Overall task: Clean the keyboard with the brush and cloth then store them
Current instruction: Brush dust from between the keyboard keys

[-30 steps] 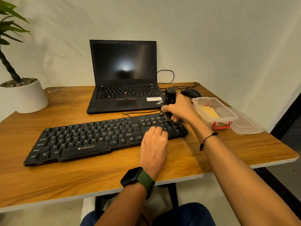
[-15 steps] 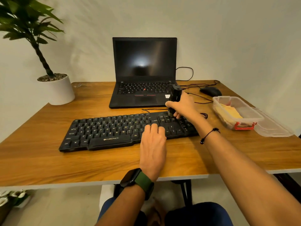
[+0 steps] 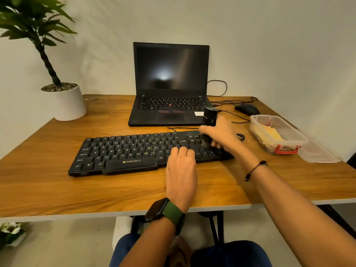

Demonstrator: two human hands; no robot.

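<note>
In the head view, the black keyboard (image 3: 150,151) lies mid-frame on the wooden worktop (image 3: 57,185), its front edge printed "ZEBRONICS"; the right hand (image 3: 219,135) grips an upright black brush (image 3: 210,117), bristles blurred over the right-side keys; the left hand (image 3: 182,166) rests flat, fingers straight, on the keyboard's lower right; a yellow cloth (image 3: 269,132) lies in a clear box (image 3: 289,139) at right.

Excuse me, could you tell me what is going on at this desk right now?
A person is cleaning a black Zebronics keyboard on a wooden desk. The right hand grips a black brush upright, bristles on the right-end keys. The left hand rests flat on the keyboard's front edge. A yellow cloth lies in an open clear container to the right.
</note>
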